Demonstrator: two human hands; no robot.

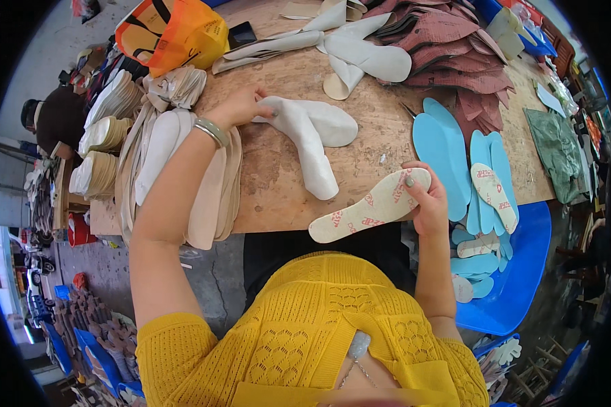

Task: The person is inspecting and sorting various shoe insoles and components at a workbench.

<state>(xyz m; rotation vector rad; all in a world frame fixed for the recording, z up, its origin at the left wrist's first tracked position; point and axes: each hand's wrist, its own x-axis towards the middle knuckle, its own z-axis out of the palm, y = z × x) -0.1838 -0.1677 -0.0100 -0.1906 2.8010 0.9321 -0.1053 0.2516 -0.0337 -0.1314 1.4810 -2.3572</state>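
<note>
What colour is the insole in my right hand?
The insole is cream with red printed markings, seen best in the head view.

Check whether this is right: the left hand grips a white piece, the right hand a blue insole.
Wrong on colour: in the head view, the right hand holds a cream insole with red print. The left hand does grip a white piece.
</note>
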